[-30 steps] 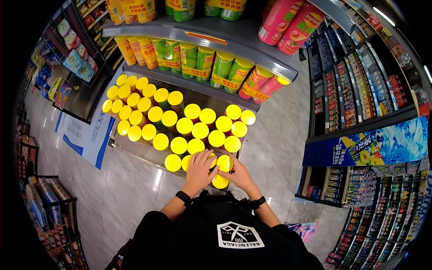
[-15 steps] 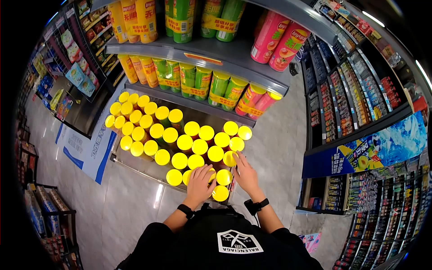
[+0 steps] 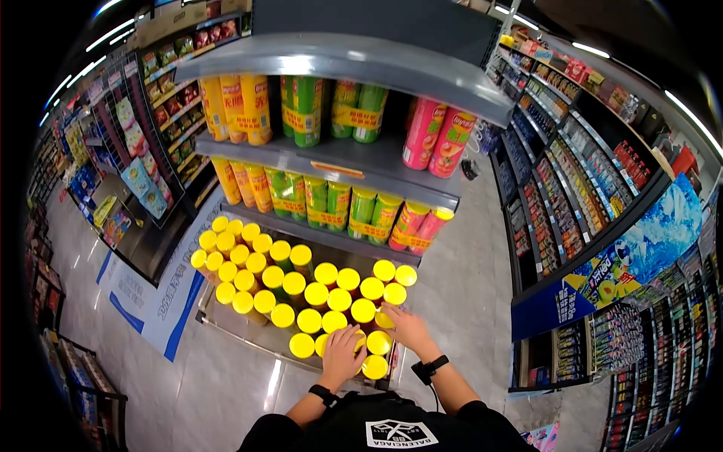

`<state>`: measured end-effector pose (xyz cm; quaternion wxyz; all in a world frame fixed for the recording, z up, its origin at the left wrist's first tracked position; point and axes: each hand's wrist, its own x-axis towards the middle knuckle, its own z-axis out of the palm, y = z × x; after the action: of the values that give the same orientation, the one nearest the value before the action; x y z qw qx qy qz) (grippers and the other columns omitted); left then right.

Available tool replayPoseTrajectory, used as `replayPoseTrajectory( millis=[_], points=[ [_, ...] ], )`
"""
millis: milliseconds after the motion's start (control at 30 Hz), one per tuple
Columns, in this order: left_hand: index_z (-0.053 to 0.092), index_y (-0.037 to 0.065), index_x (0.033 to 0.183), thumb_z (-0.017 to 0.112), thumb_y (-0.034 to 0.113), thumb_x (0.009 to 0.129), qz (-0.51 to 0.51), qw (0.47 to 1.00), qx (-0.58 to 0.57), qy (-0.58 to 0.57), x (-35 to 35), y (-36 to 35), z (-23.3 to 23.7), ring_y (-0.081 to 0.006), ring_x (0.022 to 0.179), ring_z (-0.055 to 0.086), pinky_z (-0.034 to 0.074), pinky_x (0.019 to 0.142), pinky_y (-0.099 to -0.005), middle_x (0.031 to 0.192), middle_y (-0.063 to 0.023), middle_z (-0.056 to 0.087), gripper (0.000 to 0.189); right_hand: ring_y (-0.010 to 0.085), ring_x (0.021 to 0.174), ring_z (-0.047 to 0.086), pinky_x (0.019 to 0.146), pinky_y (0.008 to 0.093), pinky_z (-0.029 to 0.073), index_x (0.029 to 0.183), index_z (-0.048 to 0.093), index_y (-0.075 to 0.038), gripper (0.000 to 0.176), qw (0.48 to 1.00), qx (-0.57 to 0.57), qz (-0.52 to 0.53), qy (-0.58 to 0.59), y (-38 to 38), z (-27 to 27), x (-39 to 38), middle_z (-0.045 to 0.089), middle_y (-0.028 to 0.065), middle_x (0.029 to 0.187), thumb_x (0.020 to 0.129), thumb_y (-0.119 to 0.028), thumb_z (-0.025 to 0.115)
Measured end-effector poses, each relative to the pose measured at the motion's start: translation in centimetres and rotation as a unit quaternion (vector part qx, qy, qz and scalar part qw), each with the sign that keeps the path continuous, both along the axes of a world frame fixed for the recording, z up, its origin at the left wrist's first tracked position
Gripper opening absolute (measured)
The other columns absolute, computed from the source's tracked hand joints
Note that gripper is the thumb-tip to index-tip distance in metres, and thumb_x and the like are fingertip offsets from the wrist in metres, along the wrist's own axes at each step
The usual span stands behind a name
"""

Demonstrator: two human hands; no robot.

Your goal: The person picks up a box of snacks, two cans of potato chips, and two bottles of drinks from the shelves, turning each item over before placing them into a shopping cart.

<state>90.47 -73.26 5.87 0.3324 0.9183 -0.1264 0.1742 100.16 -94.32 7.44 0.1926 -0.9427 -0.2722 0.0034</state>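
Observation:
Rows of chip cans with round yellow lids (image 3: 294,283) stand upright in a low display bin (image 3: 226,329). My left hand (image 3: 343,354) rests over lids near the bin's front right, its fingers spread and covering part of them. At the bin's right side, my right hand (image 3: 407,329) touches a yellow-lidded can (image 3: 384,319), fingers bent over its edge; whether it grips the can is hard to make out.
Above the bin, a lower shelf (image 3: 339,237) and an upper shelf (image 3: 324,162) hold orange, green and pink cans. Stocked racks (image 3: 572,173) stand on the right, a snack rack (image 3: 177,113) at the back left. A blue and white floor mat (image 3: 151,305) lies left.
The view has tilted up, so the shelves and bin appear lower in the frame. Both hands stay over nearly the same cans.

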Motion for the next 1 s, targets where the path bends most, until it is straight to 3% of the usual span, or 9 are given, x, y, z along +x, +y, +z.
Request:
replayPoseTrajectory(
  millis=[167,267,500,733,800,833,867,933,1000],
  points=[
    [0.065,0.007,0.108,0.068,0.022,0.084,-0.006,1.000,0.005,-0.019,0.0,0.0,-0.2,-0.0315,0.120,0.055,0.038,0.105,-0.0447,0.126,-0.0118,0.063,0.029,0.0309,0.117,0.059,0.088,0.0427,0.054,0.127,0.055,-0.015,0.053,0.999,0.006,0.052,-0.003,-0.8,0.9,0.2,0.057,0.0034,0.138,0.079,-0.027,0.075],
    [0.065,0.007,0.109,0.068,0.021,0.083,-0.010,0.999,0.002,-0.031,-0.3,0.2,-0.7,-0.0326,0.119,0.055,0.039,0.104,-0.0447,0.126,-0.0122,0.062,0.030,0.0315,0.121,0.055,0.093,0.0411,0.051,0.122,0.056,-0.013,0.054,0.998,0.038,0.041,0.014,-1.2,2.6,-0.1,0.057,0.0061,0.137,0.075,-0.025,0.079],
    [0.064,0.006,0.113,0.068,0.022,0.083,-0.013,0.999,-0.015,-0.035,-0.5,0.3,-0.5,-0.0355,0.116,0.055,0.041,0.102,-0.0446,0.128,-0.0133,0.059,0.034,0.0345,0.106,0.056,0.088,0.0404,0.049,0.108,0.059,-0.008,0.047,0.991,0.121,0.038,-0.037,-2.4,6.3,-1.9,0.058,0.0095,0.133,0.070,-0.022,0.084],
    [0.062,0.004,0.114,0.068,0.022,0.083,-0.015,0.999,-0.016,-0.037,-0.4,0.4,-1.1,-0.0347,0.116,0.054,0.039,0.103,-0.0450,0.125,-0.0137,0.059,0.037,0.0337,0.108,0.058,0.088,0.0397,0.050,0.101,0.059,-0.008,0.045,0.976,0.192,-0.009,-0.105,-5.3,13.4,-8.6,0.060,0.0099,0.128,0.067,-0.020,0.086],
    [0.063,0.005,0.114,0.068,0.022,0.082,-0.023,0.999,-0.021,-0.030,-0.3,0.4,-0.8,-0.0348,0.117,0.054,0.039,0.103,-0.0450,0.125,-0.0136,0.059,0.036,0.0314,0.110,0.061,0.092,0.0390,0.048,0.097,0.059,-0.006,0.048,0.945,0.280,-0.098,-0.138,-6.4,15.0,-11.8,0.065,0.0153,0.121,0.061,-0.017,0.089],
    [0.063,0.005,0.114,0.068,0.022,0.082,-0.020,0.999,-0.014,-0.032,-0.2,0.4,-0.9,-0.0346,0.117,0.053,0.039,0.103,-0.0450,0.125,-0.0136,0.059,0.036,0.0254,0.107,0.060,0.092,0.0371,0.047,0.097,0.057,-0.007,0.049,0.930,0.308,-0.132,-0.148,-6.9,15.4,-13.5,0.062,0.0147,0.119,0.060,-0.014,0.088],
    [0.063,0.005,0.113,0.068,0.022,0.082,-0.020,0.999,-0.008,-0.033,-0.2,0.4,-1.2,-0.0343,0.117,0.053,0.038,0.104,-0.0450,0.125,-0.0136,0.059,0.036,0.0254,0.107,0.060,0.092,0.0371,0.047,0.097,0.057,-0.007,0.049,0.929,0.306,-0.146,-0.147,-7.2,15.6,-15.3,0.062,0.0147,0.119,0.060,-0.014,0.088],
    [0.062,0.004,0.111,0.068,0.023,0.081,-0.020,0.999,-0.003,-0.044,0.0,0.4,-1.8,-0.0330,0.117,0.054,0.038,0.105,-0.0443,0.125,-0.0133,0.059,0.036,0.0226,0.103,0.059,0.091,0.0345,0.048,0.101,0.053,-0.008,0.052,0.842,0.470,-0.209,-0.162,-7.8,15.4,-19.0,0.056,0.0125,0.116,0.061,-0.013,0.087],
    [0.063,0.004,0.110,0.069,0.022,0.081,-0.017,0.999,-0.014,-0.046,0.0,0.3,-1.7,-0.0333,0.117,0.054,0.038,0.104,-0.0438,0.125,-0.0140,0.059,0.034,0.0181,0.103,0.054,0.093,0.0308,0.044,0.106,0.049,-0.011,0.053,0.769,0.562,-0.244,-0.180,-8.4,14.1,-22.4,0.052,0.0096,0.112,0.063,-0.005,0.079]
  ],
)
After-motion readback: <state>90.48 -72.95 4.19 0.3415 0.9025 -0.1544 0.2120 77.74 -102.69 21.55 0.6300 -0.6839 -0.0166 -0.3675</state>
